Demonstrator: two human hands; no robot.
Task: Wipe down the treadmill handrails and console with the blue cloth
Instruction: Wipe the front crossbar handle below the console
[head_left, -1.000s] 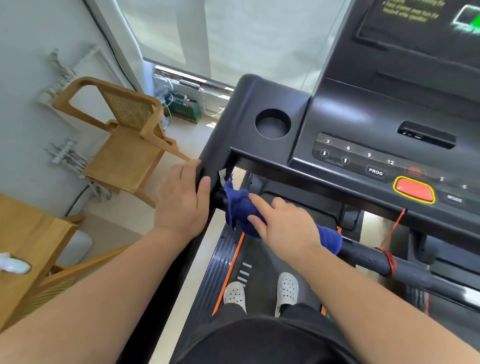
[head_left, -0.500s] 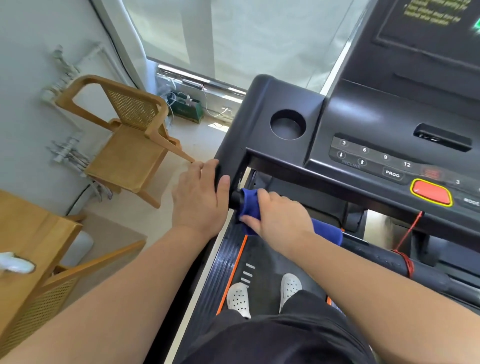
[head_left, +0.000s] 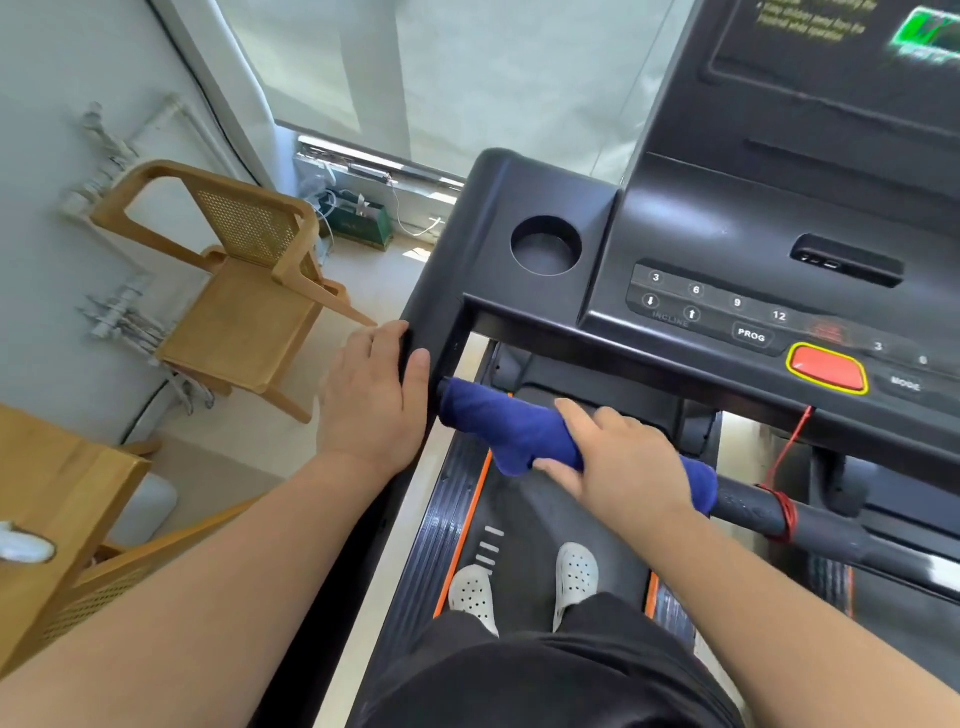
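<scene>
The blue cloth (head_left: 506, 428) is wrapped around the black front handrail bar (head_left: 821, 530) below the console (head_left: 727, 244). My right hand (head_left: 618, 462) grips the cloth around the bar, a little right of the bar's left end. My left hand (head_left: 371, 397) rests on the black left side rail (head_left: 436, 312) of the treadmill, fingers curled over its edge. The cloth covers the bar from its left end to just past my right wrist.
A red safety cord (head_left: 779, 499) is tied around the bar right of the cloth. The console carries a cup holder (head_left: 545, 244), buttons and a red stop button (head_left: 826, 366). A wooden chair (head_left: 244, 291) and wooden table (head_left: 57, 499) stand to the left. My feet are on the belt (head_left: 524, 519).
My right hand has slid to the right along the bar, leaving more of the cloth spread over the bar's left end. My left hand has kept its hold on the side rail.
</scene>
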